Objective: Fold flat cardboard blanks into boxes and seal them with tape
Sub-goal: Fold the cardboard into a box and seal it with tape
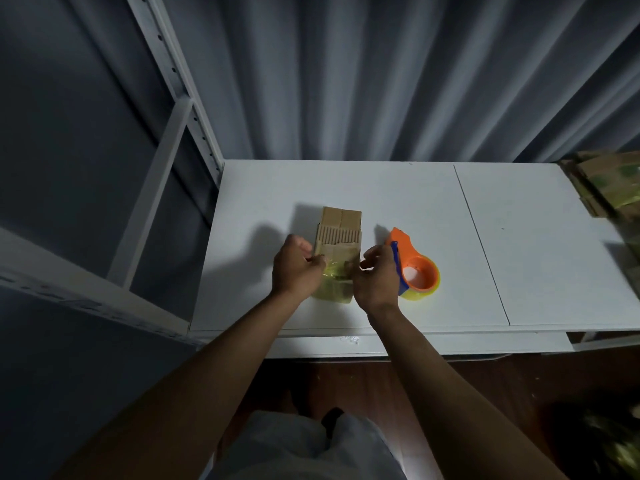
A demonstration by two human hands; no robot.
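We see a white table (398,188) in front of a grey curtain (346,74), with a white metal rack (180,109) at its left. At the far right edge sits a blurred pile of taped cardboard (609,185). Near the table's middle lies a small cardboard box (341,230), its near end wrapped in yellowish clear tape (332,289). Our left hand (298,268) grips the box's left side with curled fingers. Our right hand (375,278) pinches the tape at the box's right edge. Just beside it, touching the table, rests an orange tape dispenser (417,268).
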